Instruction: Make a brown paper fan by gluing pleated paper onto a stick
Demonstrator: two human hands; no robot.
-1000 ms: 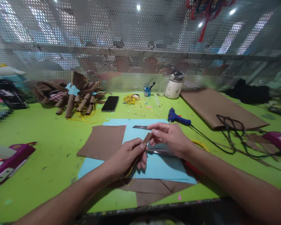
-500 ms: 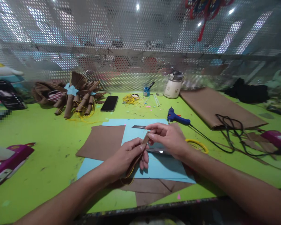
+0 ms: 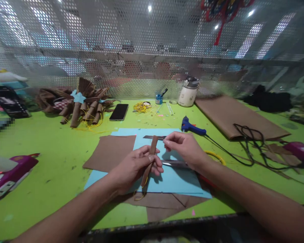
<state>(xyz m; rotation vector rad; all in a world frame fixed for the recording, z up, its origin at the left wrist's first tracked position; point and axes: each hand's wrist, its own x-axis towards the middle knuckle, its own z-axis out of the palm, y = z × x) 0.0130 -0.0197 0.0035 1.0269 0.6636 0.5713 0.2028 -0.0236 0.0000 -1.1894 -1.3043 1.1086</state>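
My left hand (image 3: 134,163) pinches a narrow folded brown paper strip (image 3: 153,144), which stands tilted between thumb and fingers. A thin yellow string (image 3: 140,198) hangs in a loop from the strip's lower end. Just to the right, my right hand (image 3: 183,145) is apart from the strip, thumb and fingertips pressed together; whatever they pinch is too small to make out. Beneath that hand, spread scissors (image 3: 173,163) lie on light blue paper (image 3: 179,182), their handles partly hidden by my wrist. A brown paper sheet (image 3: 111,152) lies at the left, overlapping the blue paper.
A blue glue gun (image 3: 192,127) with a black cord lies behind my right hand. Farther back are a phone (image 3: 119,112), tangled yellow string (image 3: 142,107), a bottle (image 3: 188,94), rolled brown paper bundles (image 3: 76,113) and a large folded brown sheet (image 3: 238,114).
My right hand has let go of the strip's upper end and drawn back slightly to the right. The strip now stands more upright in my left hand, whose fingers have shifted.
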